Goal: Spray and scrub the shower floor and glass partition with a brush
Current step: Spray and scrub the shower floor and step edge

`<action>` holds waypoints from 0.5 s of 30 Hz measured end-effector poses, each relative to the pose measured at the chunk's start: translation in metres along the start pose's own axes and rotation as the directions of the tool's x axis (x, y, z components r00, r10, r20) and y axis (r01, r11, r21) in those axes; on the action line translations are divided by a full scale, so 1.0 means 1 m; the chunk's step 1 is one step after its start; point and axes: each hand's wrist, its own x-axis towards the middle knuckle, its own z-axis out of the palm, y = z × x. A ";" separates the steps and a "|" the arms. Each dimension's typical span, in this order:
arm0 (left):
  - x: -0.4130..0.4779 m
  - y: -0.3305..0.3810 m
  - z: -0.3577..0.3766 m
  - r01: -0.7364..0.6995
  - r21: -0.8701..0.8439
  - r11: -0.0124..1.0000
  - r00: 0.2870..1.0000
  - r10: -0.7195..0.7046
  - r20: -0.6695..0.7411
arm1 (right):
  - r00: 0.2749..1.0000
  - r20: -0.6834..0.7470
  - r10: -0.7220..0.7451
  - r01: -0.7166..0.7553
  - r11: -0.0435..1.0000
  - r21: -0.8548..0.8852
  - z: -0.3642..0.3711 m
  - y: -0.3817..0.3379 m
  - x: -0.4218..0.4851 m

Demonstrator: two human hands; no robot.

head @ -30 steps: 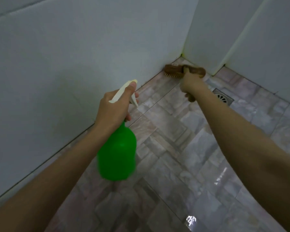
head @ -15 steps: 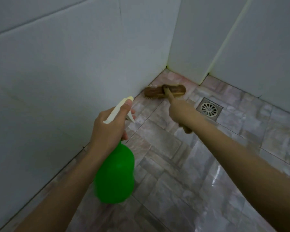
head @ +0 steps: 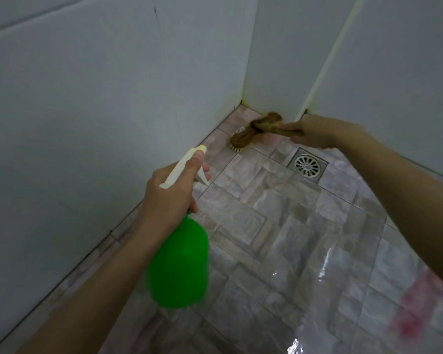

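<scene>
**At the far corner of the shower floor: brush down, bottle poised behind it**

Down by the corner where the two white tiled walls (head: 87,123) met, the scrubbing brush (head: 251,135) lay with its bristles on the shower floor (head: 279,238), just beside the foot of the left wall. Its brown head ran slantwise, the pale-bristled end nearer me and the other end pointing into the corner. The handle led off to the right into the right hand (head: 320,132). So the brush head lay to the left of that grip, and any stroke would have had to travel along the wall's edge or back across towards the round floor drain (head: 308,165), which sat close by on the near side of the hand. The right grip was clenched round the handle, fingers folded over it, though blur hid exactly how they lay.

The left hand (head: 169,198) was the farther from the corner, held up above the tiles nearer the person. Its grip was wrapped round the neck of the green spray bottle (head: 179,261), with one finger laid along the top of the white spray head (head: 182,166) and the nozzle aimed towards the brush. From where I stood I could not tell whether the trigger was being squeezed. The bottle's body hung below, tilted and blurred.

Nearer tiles shone wet. I could pick out no glass partition, so I judged the floor was the part being worked.
</scene>
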 end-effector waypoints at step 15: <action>0.006 -0.007 -0.001 0.007 0.016 1.000 1.000 -0.007 -0.013 | 0.745 -0.093 0.660 -0.146 0.298 0.943 0.065 -0.162 0.043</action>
